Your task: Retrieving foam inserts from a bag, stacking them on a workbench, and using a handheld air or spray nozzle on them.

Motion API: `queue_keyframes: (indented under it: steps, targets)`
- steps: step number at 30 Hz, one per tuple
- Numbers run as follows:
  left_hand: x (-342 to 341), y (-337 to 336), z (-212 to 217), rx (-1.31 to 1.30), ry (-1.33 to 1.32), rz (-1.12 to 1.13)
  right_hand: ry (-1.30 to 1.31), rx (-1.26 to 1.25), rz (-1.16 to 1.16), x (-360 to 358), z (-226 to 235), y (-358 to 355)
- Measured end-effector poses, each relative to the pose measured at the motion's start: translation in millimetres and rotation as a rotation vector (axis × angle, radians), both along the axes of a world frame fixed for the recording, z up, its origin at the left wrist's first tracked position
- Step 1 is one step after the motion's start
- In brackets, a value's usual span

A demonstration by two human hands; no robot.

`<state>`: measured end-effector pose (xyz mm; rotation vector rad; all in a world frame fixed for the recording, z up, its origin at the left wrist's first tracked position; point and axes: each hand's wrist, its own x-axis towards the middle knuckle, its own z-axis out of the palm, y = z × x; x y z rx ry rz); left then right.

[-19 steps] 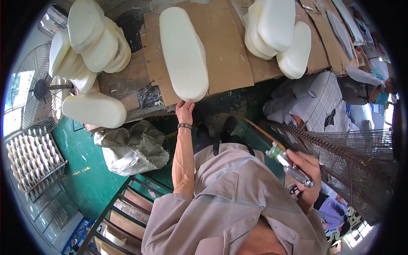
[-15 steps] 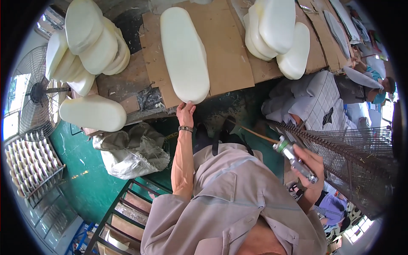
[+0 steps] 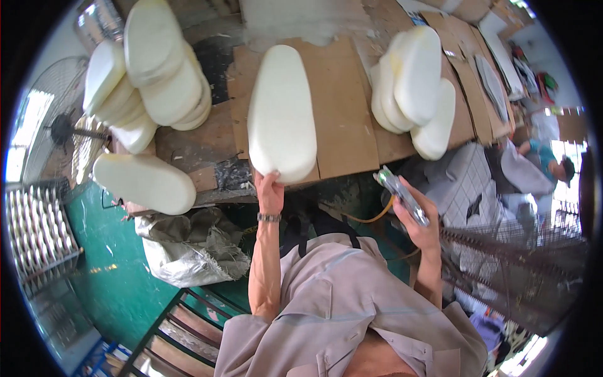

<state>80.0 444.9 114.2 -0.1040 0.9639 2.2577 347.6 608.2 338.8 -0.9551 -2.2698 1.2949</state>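
My left hand (image 3: 269,192) grips the near end of a long white foam sole blank (image 3: 281,114) that lies on a brown cardboard sheet (image 3: 345,107) on the workbench. My right hand (image 3: 419,217) holds a slim metal hand tool (image 3: 402,196) with a yellowish hose trailing from it, raised near the bench's front edge, to the right of the blank and apart from it.
Piles of white foam blanks sit at the back left (image 3: 157,75) and right (image 3: 414,88); one blank (image 3: 144,182) overhangs the bench's left end. A grey sack (image 3: 188,248), a standing fan (image 3: 56,132), a wire rack (image 3: 34,232) and another person (image 3: 543,163) at far right surround me.
My right hand has lifted the tool up and leftward toward the bench. My left hand stays on the blank's near end.
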Motion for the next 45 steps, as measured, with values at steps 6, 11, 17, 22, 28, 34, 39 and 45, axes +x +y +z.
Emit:
queue_keyframes:
  steps: [6,11,17,22,28,34,39,45]
  targets:
    - [38.5,-116.2,58.6,-0.046,-0.007,0.075,-0.004,0.178,0.038,-121.8,-118.4,97.6]
    - [94.9,-177.2,78.7,0.042,-0.025,0.28,-0.237,0.569,0.128,-198.4,-250.5,194.7]
    - [140.7,-203.6,82.4,0.152,0.091,0.665,-0.491,0.78,0.28,-210.4,-310.7,148.0]
    - [92.2,-207.6,62.1,0.231,0.113,0.824,-0.37,0.533,0.463,-210.0,-282.8,72.6]
    - [-43.1,-247.9,10.8,0.326,0.104,0.905,-0.274,0.276,0.751,-258.6,-233.9,-49.6]
    - [-154.3,-247.3,-16.4,0.218,-0.03,0.844,-0.142,0.132,0.831,-352.7,-214.9,-124.1]
    - [-173.0,-270.9,-16.1,-0.253,-0.139,0.713,-0.263,-0.326,0.782,-438.3,-185.0,-199.5]
    - [-201.9,-339.9,1.6,-1.07,0.107,0.622,-0.25,-0.5,0.764,-510.1,-204.3,-248.5]
